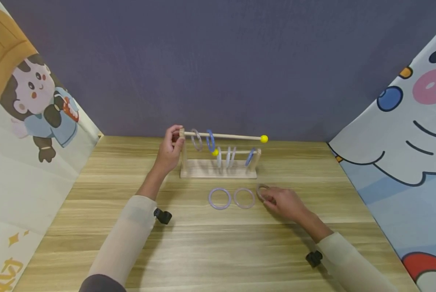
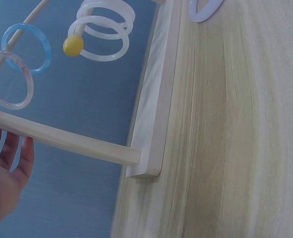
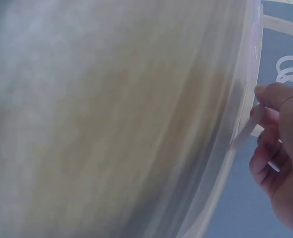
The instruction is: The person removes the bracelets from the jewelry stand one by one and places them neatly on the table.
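A wooden bangle stand (image 1: 218, 173) with two rods stands toward the back of the table. My left hand (image 1: 170, 150) grips the top of its left post, and in the left wrist view its fingers (image 2: 10, 151) show against that post. The upper rod carries a pale pinkish bangle (image 1: 196, 140) and a blue bangle (image 1: 211, 141). On the lower rod hang several whitish bangles (image 1: 228, 157) and another blue bangle (image 1: 250, 157). Right of center, my right hand (image 1: 284, 202) pinches a translucent bangle (image 1: 260, 192), tilted up on edge, between thumb and fingers.
A lavender bangle (image 1: 219, 198) and a pale pink bangle (image 1: 244, 198) lie flat in front of the stand. Yellow balls cap the rods, one being the upper ball (image 1: 264, 139). Behind the table (image 1: 203, 251) rises a dark wall (image 1: 221, 69); printed panels flank both sides.
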Action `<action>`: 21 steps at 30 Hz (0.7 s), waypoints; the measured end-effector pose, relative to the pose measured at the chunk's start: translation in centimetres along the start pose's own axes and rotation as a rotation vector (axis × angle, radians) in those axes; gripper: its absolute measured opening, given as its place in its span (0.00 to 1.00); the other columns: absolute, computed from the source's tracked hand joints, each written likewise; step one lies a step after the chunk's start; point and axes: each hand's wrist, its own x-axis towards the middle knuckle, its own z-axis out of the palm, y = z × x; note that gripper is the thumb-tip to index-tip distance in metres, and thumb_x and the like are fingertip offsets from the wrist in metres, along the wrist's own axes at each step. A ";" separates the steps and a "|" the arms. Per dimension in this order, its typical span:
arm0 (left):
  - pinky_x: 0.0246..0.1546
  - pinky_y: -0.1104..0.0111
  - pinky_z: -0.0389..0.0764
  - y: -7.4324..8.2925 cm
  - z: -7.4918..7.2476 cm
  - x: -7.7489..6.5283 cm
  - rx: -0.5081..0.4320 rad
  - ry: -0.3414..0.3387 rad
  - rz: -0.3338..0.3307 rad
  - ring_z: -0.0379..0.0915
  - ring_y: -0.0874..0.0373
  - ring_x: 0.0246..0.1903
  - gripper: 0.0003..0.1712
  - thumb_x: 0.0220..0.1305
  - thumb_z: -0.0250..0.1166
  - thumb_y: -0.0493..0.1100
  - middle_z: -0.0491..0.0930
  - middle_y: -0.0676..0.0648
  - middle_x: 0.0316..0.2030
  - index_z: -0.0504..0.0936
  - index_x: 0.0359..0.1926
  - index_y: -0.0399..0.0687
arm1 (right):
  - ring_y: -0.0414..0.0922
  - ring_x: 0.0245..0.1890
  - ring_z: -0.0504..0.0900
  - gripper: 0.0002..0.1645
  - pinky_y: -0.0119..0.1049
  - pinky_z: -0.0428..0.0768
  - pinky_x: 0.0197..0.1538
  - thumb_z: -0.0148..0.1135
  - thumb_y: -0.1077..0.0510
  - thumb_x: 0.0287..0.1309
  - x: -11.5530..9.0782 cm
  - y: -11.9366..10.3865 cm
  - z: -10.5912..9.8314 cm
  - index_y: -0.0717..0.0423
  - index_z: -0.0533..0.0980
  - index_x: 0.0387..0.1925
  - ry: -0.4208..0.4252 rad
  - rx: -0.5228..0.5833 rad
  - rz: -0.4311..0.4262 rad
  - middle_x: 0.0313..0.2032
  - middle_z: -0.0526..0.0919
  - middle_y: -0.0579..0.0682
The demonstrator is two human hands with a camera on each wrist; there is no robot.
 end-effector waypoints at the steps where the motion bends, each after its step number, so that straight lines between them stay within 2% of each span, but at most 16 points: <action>1: 0.39 0.79 0.73 -0.5 0.1 0.1 0.000 0.003 -0.002 0.68 0.54 0.44 0.23 0.79 0.49 0.36 0.73 0.25 0.55 0.61 0.70 0.32 | 0.39 0.28 0.84 0.13 0.33 0.82 0.31 0.75 0.57 0.52 0.0 0.0 0.0 0.50 0.84 0.41 -0.012 0.000 0.003 0.30 0.87 0.45; 6: 0.38 0.78 0.73 -3.1 0.3 0.7 -0.003 0.023 0.030 0.69 0.53 0.45 0.23 0.80 0.50 0.39 0.74 0.27 0.55 0.63 0.70 0.38 | 0.37 0.30 0.85 0.15 0.34 0.83 0.35 0.76 0.54 0.53 -0.1 0.0 -0.2 0.46 0.85 0.44 -0.119 0.022 0.039 0.32 0.88 0.42; 10: 0.38 0.77 0.75 -3.6 0.3 0.8 -0.003 0.022 0.047 0.70 0.53 0.44 0.23 0.79 0.51 0.40 0.74 0.28 0.54 0.63 0.69 0.38 | 0.35 0.31 0.84 0.15 0.34 0.83 0.37 0.76 0.52 0.54 -0.1 0.1 -0.2 0.44 0.85 0.45 -0.176 0.031 0.050 0.33 0.88 0.40; 17: 0.37 0.78 0.72 -2.9 0.4 0.7 0.005 0.022 0.030 0.67 0.57 0.42 0.23 0.80 0.50 0.38 0.74 0.26 0.55 0.62 0.70 0.36 | 0.30 0.29 0.78 0.11 0.29 0.78 0.34 0.75 0.52 0.54 -0.2 0.6 -0.1 0.41 0.85 0.41 -0.190 0.045 0.028 0.30 0.84 0.36; 21: 0.37 0.79 0.72 -0.9 0.1 0.2 0.010 0.016 0.027 0.67 0.60 0.41 0.23 0.79 0.49 0.36 0.73 0.25 0.54 0.61 0.69 0.31 | 0.29 0.29 0.76 0.11 0.27 0.76 0.33 0.75 0.52 0.54 -0.2 0.8 0.1 0.42 0.86 0.40 -0.184 0.047 0.014 0.29 0.83 0.35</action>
